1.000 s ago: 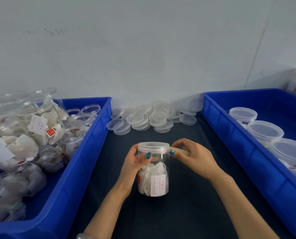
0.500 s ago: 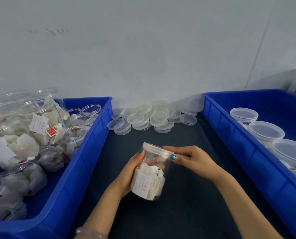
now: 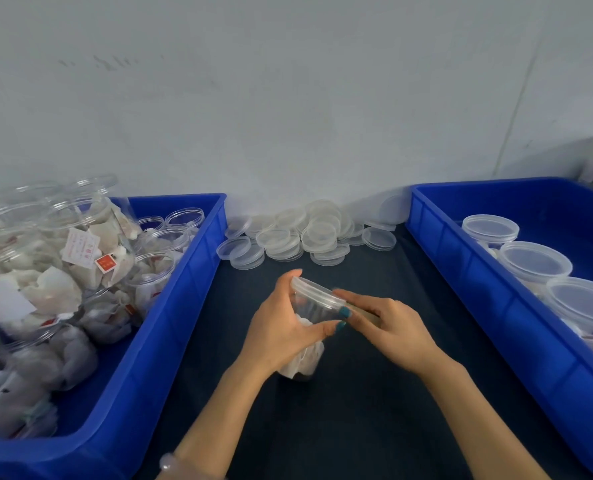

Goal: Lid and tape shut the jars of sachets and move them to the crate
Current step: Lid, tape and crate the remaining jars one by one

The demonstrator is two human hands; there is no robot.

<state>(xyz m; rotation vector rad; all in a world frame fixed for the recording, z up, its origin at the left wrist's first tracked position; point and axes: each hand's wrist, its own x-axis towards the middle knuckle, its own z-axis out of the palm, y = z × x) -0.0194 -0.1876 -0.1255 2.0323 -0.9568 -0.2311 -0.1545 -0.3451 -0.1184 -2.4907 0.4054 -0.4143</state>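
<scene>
Fingers point(image 3: 319, 332) of your left hand point(image 3: 281, 327) grip jar point(image 3: 314, 308), newly tilted; right hand point(image 3: 392, 327) pinches tape point(image 3: 366, 312) at lid point(image 3: 317, 294): sealing underway.

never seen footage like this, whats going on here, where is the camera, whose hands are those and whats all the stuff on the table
There is no machine here: these are a person's two bare hands, filmed by one camera worn on the head, looking forward and down. The left hand grips a clear jar of white sachets, tilted, with its lid on. The right hand seems to pinch a tan strip, probably tape, at the lid's edge. On the dark table, a heap of loose lids lies by the wall. The left blue crate holds open jars of sachets. The right blue crate holds lidded jars.
</scene>
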